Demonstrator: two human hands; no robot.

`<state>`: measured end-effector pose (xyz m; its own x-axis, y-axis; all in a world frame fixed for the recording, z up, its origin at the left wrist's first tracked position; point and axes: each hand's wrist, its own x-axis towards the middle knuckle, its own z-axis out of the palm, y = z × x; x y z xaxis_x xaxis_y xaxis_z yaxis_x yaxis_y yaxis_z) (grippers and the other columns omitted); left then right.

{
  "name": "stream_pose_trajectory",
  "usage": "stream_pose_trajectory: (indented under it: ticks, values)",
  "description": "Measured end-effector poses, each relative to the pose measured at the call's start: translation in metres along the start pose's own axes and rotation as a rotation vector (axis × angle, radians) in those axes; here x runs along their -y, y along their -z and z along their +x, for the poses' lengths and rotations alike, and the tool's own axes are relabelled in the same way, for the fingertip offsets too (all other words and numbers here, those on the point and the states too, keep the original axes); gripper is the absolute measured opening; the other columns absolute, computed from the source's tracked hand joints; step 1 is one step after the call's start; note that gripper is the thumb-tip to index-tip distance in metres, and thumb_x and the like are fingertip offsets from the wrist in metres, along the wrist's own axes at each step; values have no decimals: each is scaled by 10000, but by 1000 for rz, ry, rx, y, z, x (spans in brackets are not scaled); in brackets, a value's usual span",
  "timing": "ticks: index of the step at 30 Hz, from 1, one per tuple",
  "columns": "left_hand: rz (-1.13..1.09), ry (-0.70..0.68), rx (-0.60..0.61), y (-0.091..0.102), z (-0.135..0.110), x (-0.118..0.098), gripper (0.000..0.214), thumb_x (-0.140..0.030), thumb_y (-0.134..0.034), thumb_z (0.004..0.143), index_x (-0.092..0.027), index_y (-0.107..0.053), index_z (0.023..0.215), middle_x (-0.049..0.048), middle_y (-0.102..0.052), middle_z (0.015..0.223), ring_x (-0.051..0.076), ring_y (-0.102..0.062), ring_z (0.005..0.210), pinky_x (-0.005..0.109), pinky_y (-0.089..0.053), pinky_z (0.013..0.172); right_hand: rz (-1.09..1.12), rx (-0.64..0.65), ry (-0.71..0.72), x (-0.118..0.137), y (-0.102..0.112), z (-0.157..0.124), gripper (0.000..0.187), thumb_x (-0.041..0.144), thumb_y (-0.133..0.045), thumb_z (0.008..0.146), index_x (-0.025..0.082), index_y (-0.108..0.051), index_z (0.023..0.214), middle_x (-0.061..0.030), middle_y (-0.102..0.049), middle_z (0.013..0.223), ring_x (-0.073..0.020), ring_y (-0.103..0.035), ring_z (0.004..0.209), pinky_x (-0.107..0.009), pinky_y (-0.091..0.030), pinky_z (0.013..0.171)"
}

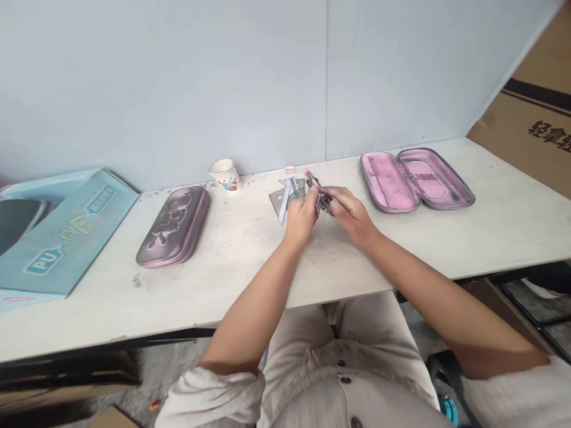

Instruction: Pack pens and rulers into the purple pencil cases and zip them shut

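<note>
My left hand (303, 215) is closed around a small bundle of slim pens (312, 177), one of them with a pink end, just above the table. My right hand (350, 213) meets it from the other side, its fingers pinched on the same pens; the fingertips partly hide them. Behind my left hand lie clear set squares and rulers (281, 202), overlapping on the table. A small pink and white eraser (289, 170) sits farther back. To the right, a pink pencil case (392, 184) lies open and flat, with nothing visible inside.
A closed dark pencil case (172, 229) with pink sides lies at the left. Behind it a paper cup (225, 175) stands near the wall panel (178, 89). A teal box (71, 232) occupies the table's left end, and a brown carton (530, 113) stands at the right.
</note>
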<state>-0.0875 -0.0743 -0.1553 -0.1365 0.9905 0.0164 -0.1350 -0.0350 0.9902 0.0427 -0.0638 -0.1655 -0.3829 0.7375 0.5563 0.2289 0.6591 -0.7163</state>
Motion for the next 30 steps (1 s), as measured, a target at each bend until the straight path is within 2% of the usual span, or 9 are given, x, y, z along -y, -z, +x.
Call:
stream_pose_trajectory:
  ticks: [3,6,11,14,20,26,30]
  values:
    - [-36,-7,5,4,1,-3,432,-438,-415,826,-177,-348,488,-75,-219,390,32,-192,327,167,-156,363,31,34,5,0,-2,-1,492,546,-315,863,243,-525,1190,-73,-558,1150,-201,-497,1071,-372,-420,889]
    - [-169,49,-4,6,1,-6,411,-490,-369,817,-186,-372,541,-88,-208,377,31,-149,292,162,-105,328,116,65,-40,-3,-5,-2,502,569,-343,844,229,-532,1160,-80,-560,1113,-196,-516,1027,-357,-448,852]
    - [-451,121,30,10,2,-11,398,-523,-342,795,-195,-361,569,-98,-207,357,38,-138,257,164,-82,294,532,155,-231,-7,-10,-1,518,610,-331,825,214,-464,1131,-89,-565,1102,-180,-585,920,-356,-498,779]
    - [-608,91,31,16,4,-15,389,-513,-320,795,-197,-353,570,-93,-215,354,48,-165,252,169,-97,285,688,201,-345,-7,-13,1,504,621,-265,834,226,-460,1079,-85,-573,1094,-183,-590,966,-375,-491,823]
    - [-738,125,31,22,7,-14,404,-538,-343,795,-185,-414,611,-92,-228,354,50,-189,260,171,-121,287,958,252,-490,-6,-17,2,472,618,-364,809,205,-521,974,-69,-598,964,-172,-594,928,-394,-463,889]
    - [-794,142,11,24,8,-10,420,-556,-354,789,-177,-447,635,-93,-244,360,49,-193,263,171,-120,296,989,297,-623,-9,-19,-1,489,637,-429,766,196,-547,944,-58,-602,943,-157,-587,892,-367,-464,876]
    - [-805,167,-6,26,8,-10,387,-523,-366,790,-179,-454,636,-95,-227,362,51,-180,265,171,-109,300,989,338,-636,-11,-21,-2,513,648,-443,749,200,-549,976,-55,-606,968,-150,-577,906,-364,-445,893]
